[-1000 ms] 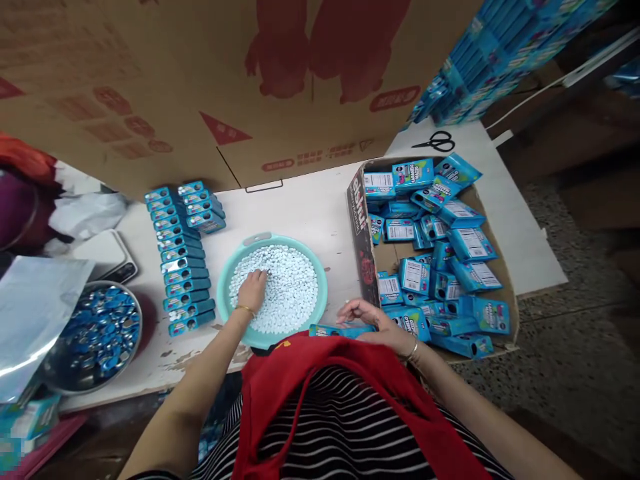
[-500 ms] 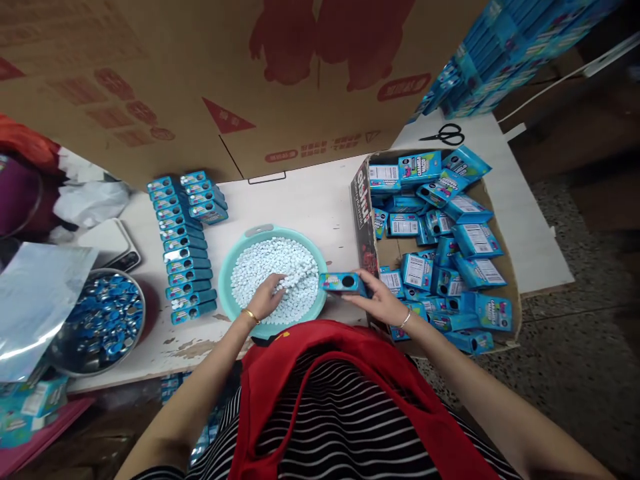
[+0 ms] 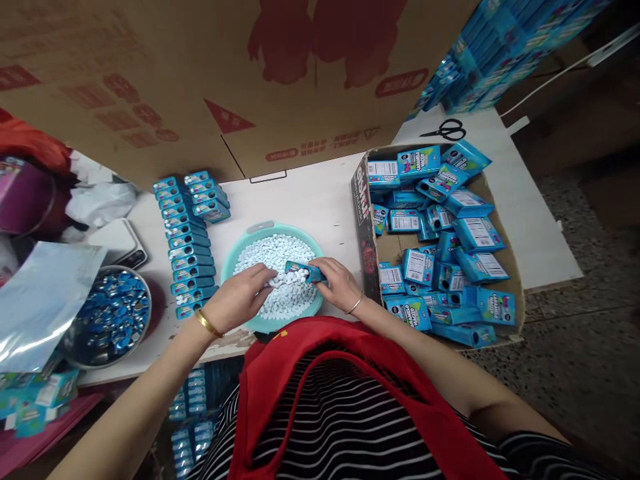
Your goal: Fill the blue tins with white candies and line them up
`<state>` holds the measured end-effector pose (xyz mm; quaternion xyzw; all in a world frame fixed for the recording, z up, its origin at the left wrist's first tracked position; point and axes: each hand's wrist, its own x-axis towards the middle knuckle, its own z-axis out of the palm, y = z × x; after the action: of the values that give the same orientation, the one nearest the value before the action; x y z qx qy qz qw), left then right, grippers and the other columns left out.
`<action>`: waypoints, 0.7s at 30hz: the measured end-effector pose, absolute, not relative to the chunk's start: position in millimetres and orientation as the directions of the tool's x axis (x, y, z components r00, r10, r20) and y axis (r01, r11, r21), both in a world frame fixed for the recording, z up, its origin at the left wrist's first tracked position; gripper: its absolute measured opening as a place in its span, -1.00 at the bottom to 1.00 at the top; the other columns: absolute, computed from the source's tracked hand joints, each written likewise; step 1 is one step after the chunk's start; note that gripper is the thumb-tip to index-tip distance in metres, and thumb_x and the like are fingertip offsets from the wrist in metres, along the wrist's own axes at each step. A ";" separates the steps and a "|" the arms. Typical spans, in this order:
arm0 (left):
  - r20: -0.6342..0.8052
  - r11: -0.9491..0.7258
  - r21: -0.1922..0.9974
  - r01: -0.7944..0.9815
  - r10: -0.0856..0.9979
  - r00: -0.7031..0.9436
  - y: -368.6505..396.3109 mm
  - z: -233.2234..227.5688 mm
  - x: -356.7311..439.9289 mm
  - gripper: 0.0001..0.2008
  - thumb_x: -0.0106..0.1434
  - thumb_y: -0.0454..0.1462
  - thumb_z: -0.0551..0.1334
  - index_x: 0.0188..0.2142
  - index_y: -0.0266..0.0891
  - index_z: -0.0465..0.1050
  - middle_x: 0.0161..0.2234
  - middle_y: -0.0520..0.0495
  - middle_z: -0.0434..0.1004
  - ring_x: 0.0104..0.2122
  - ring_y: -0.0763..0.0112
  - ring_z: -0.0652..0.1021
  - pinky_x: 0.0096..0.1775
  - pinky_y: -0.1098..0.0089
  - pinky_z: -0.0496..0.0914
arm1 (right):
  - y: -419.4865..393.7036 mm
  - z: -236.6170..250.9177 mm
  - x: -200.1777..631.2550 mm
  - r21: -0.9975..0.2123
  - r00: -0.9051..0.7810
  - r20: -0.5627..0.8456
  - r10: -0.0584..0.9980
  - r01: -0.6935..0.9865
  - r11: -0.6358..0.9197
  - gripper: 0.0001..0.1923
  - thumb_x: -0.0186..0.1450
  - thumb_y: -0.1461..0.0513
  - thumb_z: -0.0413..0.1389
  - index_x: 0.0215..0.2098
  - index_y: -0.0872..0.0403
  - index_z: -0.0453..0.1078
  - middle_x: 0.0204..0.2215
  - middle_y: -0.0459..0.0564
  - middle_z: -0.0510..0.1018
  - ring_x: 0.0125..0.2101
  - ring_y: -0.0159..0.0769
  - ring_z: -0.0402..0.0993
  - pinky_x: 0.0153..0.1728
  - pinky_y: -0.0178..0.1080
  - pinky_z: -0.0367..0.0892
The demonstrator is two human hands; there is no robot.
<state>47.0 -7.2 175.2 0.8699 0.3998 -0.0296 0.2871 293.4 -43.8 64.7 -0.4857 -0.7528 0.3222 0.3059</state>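
A mint-green basin (image 3: 231, 257) full of small white candies (image 3: 263, 250) stands on the table before me. Over its right side my right hand (image 3: 340, 283) grips a small blue candy box (image 3: 315, 274) with a round hole in its top face. White candies lie on and around that hole. My left hand (image 3: 237, 297) is closed above the basin's left part, its fingertips pinched toward a strip of candies that reaches to the box. What those fingers hold beneath the candies is hidden. Left of the basin, similar blue boxes (image 3: 190, 250) stand in a row, with a shorter row behind.
An open carton (image 3: 361, 213) of jumbled blue boxes stands right of the basin, with black scissors (image 3: 450, 130) behind it. A large cardboard box (image 3: 190, 87) walls off the back. At left are a metal bowl (image 3: 145, 327) of blue foil pieces and a white scale (image 3: 120, 243).
My right hand has carried the blue box left, from beside the basin to over the candies. My left hand has drawn back left and up from the candies, and the box's hole now has candies at it.
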 end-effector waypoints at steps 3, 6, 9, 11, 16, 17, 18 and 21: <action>-0.406 -0.533 0.287 0.796 0.685 0.605 -8.4 189.6 62.7 -0.69 0.31 -0.35 0.01 0.03 -0.25 0.28 -0.12 -0.20 0.43 -0.21 0.21 0.52 -0.24 0.25 0.44 | -45.0 60.9 286.9 -0.754 -0.373 0.160 0.914 0.551 0.357 -0.56 0.16 0.41 0.02 0.02 0.12 0.30 -0.06 0.16 0.48 -0.01 -0.07 0.37 0.02 0.01 0.34; -0.447 -0.526 0.165 0.834 0.714 0.539 -12.8 201.7 81.3 -0.55 0.27 -0.45 -0.03 0.14 -0.19 0.20 -0.10 -0.20 0.42 -0.34 0.28 0.53 -0.33 0.29 0.41 | -47.0 56.4 282.3 -0.758 -0.379 0.172 0.909 0.538 0.368 -0.56 0.16 0.41 0.01 0.03 0.10 0.29 -0.06 0.16 0.47 -0.01 -0.08 0.37 0.02 0.01 0.34; -0.417 -0.516 0.205 0.832 0.723 0.551 -17.2 210.7 95.7 -0.57 0.29 -0.45 -0.06 0.11 -0.17 0.23 -0.19 -0.17 0.43 -0.34 0.26 0.52 -0.28 0.25 0.41 | -49.1 50.9 278.9 -0.780 -0.374 0.174 0.911 0.512 0.359 -0.56 0.19 0.38 0.01 0.05 0.07 0.27 -0.05 0.14 0.47 0.00 -0.08 0.37 0.03 0.03 0.34; -0.411 -0.518 0.231 0.824 0.716 0.565 -17.5 214.3 96.5 -0.65 0.30 -0.42 -0.07 -0.01 -0.19 0.33 -0.28 -0.15 0.43 -0.33 0.22 0.51 -0.24 0.21 0.40 | -49.9 46.6 278.3 -0.792 -0.372 0.174 0.912 0.498 0.354 -0.56 0.20 0.37 0.01 0.06 0.06 0.25 -0.04 0.15 0.46 0.01 -0.07 0.36 0.04 0.05 0.33; -0.441 -0.438 0.139 0.888 0.776 0.451 -9.9 188.6 51.6 -0.76 0.31 -0.35 0.00 -0.11 -0.21 0.37 -0.25 -0.14 0.42 -0.30 0.23 0.50 -0.28 0.28 0.38 | -49.9 37.0 286.0 -0.817 -0.309 0.200 0.930 0.471 0.332 -0.53 0.18 0.40 0.00 0.06 0.08 0.25 -0.01 0.16 0.43 0.04 -0.09 0.34 0.09 0.03 0.30; -0.472 -0.391 0.130 0.911 0.783 0.404 -9.8 173.7 38.0 -0.77 0.30 -0.34 0.02 -0.10 -0.22 0.36 -0.22 -0.14 0.41 -0.29 0.24 0.50 -0.28 0.29 0.38 | -49.6 36.2 288.8 -0.831 -0.285 0.200 0.938 0.458 0.316 -0.53 0.17 0.40 0.00 0.06 0.07 0.25 -0.01 0.16 0.42 0.05 -0.10 0.34 0.09 0.02 0.30; -0.518 -0.347 0.131 0.929 0.775 0.362 -11.3 155.9 25.2 -0.78 0.28 -0.36 0.04 -0.12 -0.24 0.37 -0.21 -0.15 0.41 -0.28 0.24 0.50 -0.27 0.29 0.38 | -49.3 35.9 291.6 -0.846 -0.262 0.193 0.946 0.444 0.296 -0.54 0.18 0.40 0.00 0.06 0.07 0.24 -0.01 0.15 0.41 0.05 -0.10 0.34 0.09 0.02 0.29; -0.684 -0.245 0.180 0.953 0.665 0.300 -25.5 94.1 2.6 -0.82 0.16 -0.48 0.09 -0.29 -0.30 0.39 -0.27 -0.18 0.41 -0.29 0.23 0.52 -0.23 0.27 0.39 | -47.7 37.8 299.2 -0.881 -0.204 0.157 0.966 0.413 0.230 -0.60 0.23 0.35 0.02 0.05 0.05 0.24 -0.04 0.13 0.41 0.01 -0.12 0.36 0.05 -0.01 0.32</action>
<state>2.6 -25.5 94.1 0.7504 0.5389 -0.2437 0.2951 299.2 -47.7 37.8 -0.5030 -0.6856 0.3633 0.3808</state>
